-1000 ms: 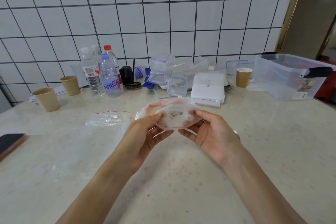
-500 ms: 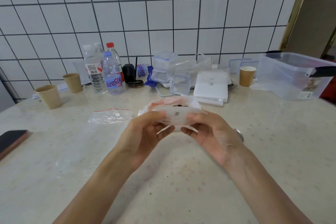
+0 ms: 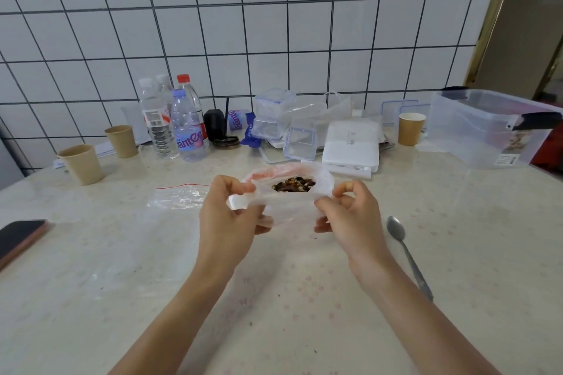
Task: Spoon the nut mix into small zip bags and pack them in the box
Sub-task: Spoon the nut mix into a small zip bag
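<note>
Nut mix [image 3: 294, 184] is sitting inside a clear bag [image 3: 286, 192] held above the table [image 3: 91, 283], its mouth being stretched wide, likely for spooning. Left hand [image 3: 227, 219] and right hand [image 3: 350, 216] are each pinching a side of the rim, fingers curled. Spoon [image 3: 406, 253] is lying just right; an empty zip bag [image 3: 178, 196] is waiting left; the box [image 3: 487, 128] is standing far right.

At table [image 3: 91, 298] centre, bag of nuts [image 3: 292, 189] between left hand [image 3: 227, 222] and right hand [image 3: 350, 219]. Left of the bag, flat on the table, zip bag [image 3: 179, 196]. Right of the right hand, spoon [image 3: 406, 250]. Far left edge, phone [image 3: 19, 236]. Behind, along the wall, cups [image 3: 82, 163], bottles [image 3: 185, 128], small containers [image 3: 274, 114]. Far right, box [image 3: 484, 128].
</note>
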`<control>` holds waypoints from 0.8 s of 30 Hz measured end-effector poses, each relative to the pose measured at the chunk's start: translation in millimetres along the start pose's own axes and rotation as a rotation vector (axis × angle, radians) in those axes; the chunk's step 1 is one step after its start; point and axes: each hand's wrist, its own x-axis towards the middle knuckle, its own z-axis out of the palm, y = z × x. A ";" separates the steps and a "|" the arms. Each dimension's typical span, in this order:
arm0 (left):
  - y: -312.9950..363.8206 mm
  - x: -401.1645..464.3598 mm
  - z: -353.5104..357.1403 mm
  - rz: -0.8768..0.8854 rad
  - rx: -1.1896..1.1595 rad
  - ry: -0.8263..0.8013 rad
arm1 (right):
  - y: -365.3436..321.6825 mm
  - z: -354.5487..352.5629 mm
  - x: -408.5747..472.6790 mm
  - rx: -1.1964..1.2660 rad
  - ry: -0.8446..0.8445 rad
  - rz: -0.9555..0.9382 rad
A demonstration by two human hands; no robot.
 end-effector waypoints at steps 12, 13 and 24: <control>-2.0 -12.0 -0.6 0.311 0.459 -0.211 | 0.8 -2.2 -6.7 -0.542 -0.238 -0.548; -2.2 -12.6 -0.3 0.310 0.541 -0.222 | 2.6 -2.2 -5.9 -0.591 -0.260 -0.536; -6.6 -0.4 -11.2 -0.028 0.821 -0.537 | 1.6 -13.0 -5.7 -0.979 -0.564 -0.333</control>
